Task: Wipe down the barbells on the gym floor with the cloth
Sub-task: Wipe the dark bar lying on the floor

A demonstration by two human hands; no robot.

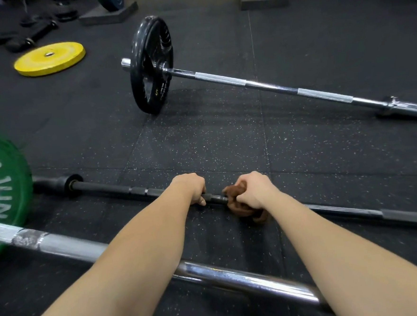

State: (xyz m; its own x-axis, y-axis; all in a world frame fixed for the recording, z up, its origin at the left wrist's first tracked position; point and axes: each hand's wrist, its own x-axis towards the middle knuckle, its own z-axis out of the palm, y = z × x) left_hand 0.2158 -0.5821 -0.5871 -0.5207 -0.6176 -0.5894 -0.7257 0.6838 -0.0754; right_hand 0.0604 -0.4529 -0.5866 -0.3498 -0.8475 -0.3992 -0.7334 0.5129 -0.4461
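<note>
A person reaches both bare arms over a gym's rubber floor (pixel 225 137) to a black barbell (pixel 120 188) whose long axis runs from a green plate (pixel 2 187) at left down toward the right edge. The left hand (pixel 189 187) grips the shaft bare, fingers curled over it. Just beside it, the right hand (pixel 253 190) clenches a bunched brown cloth (pixel 231 192) against the same bar, so the cloth lies directly under the right fingers. Whether it wraps fully round the shaft cannot be told. The wipe looks set to travel along the bar's length, with the right hand the one to slide and the left to steady. Two chrome barbells wait parallel: one beyond (pixel 271 86) carrying a black plate, and one nearer (pixel 235 279) passing beneath the forearms.
</note>
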